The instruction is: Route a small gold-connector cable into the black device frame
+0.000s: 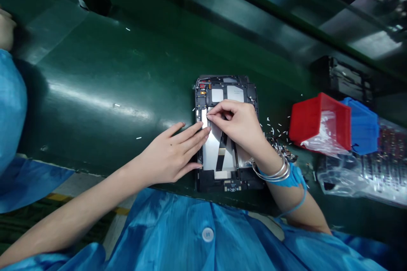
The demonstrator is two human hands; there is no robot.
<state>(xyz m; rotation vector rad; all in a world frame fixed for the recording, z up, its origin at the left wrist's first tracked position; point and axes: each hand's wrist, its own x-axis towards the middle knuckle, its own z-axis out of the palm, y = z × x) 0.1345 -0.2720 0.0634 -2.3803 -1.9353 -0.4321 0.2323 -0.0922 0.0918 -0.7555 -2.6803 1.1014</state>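
An opened tablet [210, 175] lies on the green bench, its inside facing up with flat black cables, silver plates and small boards showing. My left hand [174, 152] rests with fingers outstretched along the tablet's left edge. Over the tablet's middle, my right hand [237, 120] has thumb and forefinger pinched together near the left side of the silver area. Whatever may be between those fingertips is too small to make out. A black ribbon cable [221, 152] runs below the right hand.
Right of the tablet, small white strips and a heap of small parts [282, 148] lie near a red bin [305, 120] holding clear plastic. Beside it are a blue bin [365, 127] and plastic-wrapped parts [384, 169]. A co-worker's blue sleeve [11, 106] shows at left.
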